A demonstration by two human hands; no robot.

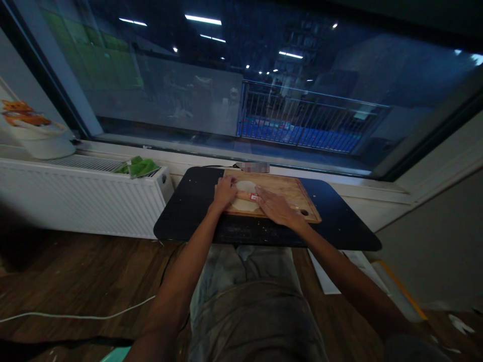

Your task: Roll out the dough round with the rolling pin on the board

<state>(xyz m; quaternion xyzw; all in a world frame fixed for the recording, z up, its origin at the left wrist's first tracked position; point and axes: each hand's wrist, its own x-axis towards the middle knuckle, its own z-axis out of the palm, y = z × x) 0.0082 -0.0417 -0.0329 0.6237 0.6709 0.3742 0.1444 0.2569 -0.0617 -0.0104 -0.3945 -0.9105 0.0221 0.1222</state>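
Observation:
A round flat piece of pale dough (245,187) lies on a wooden cutting board (287,187). Across the dough lies a wooden rolling pin (246,196) with a red label. My left hand (224,192) is curled over the pin's left end. My right hand (276,207) lies flat, fingers stretched out, pressing on the pin's right part. The board rests on a small black table (339,221) in front of me.
A large dark window (241,90) runs behind the table above a white sill. A white radiator (75,196) stands to the left with a green cloth (138,166) on it. A white cable (75,315) crosses the wooden floor. Papers (328,281) lie under the table's right side.

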